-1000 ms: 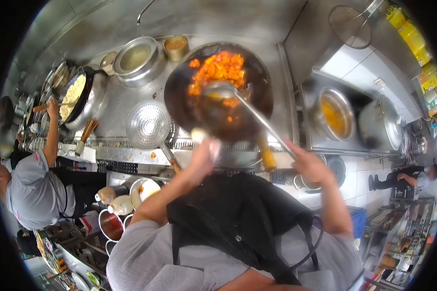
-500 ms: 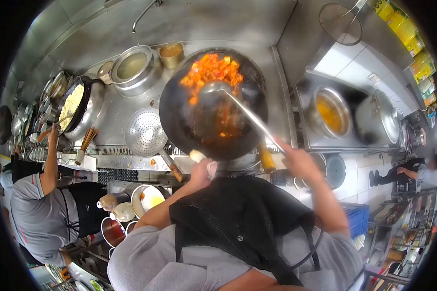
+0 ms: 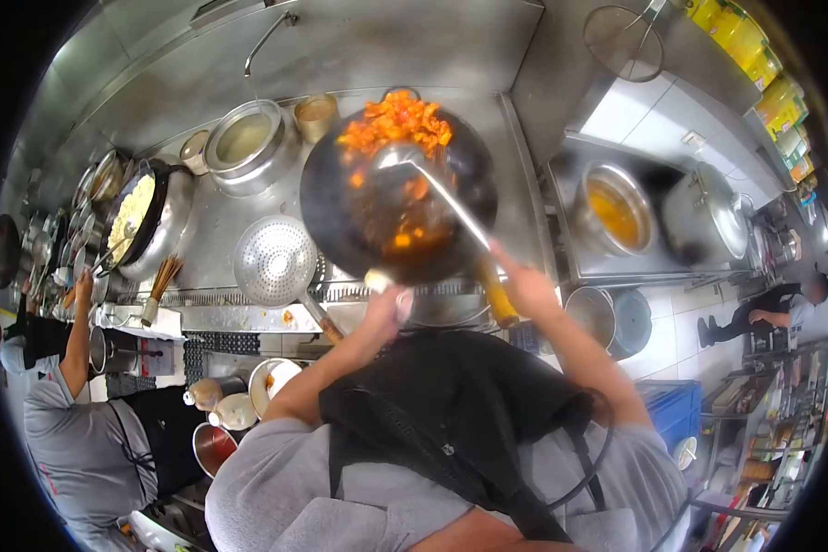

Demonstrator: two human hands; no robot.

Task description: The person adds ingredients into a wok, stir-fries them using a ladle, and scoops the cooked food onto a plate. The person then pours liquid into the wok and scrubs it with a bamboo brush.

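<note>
A black wok sits on the stove in front of me, tilted toward its far side. Orange-red sauced chunks of food are heaped at the far wall, with a few pieces lower down. My right hand is wrapped round the long handle of a metal ladle; its bowl is inside the wok against the food. Closed at the near rim, my left hand grips a pale cloth, apparently around the wok's edge. The exact grip is hidden.
Left of the wok lie a perforated strainer and a pot of liquid. A yellow handle juts out at the near right. Further right stand a pot of orange liquid and a lidded pot. A co-worker works at the left.
The wok has tipped and shifted slightly, and food has moved up its far side. My right hand and the ladle have moved left. The co-worker's arm has lowered.
</note>
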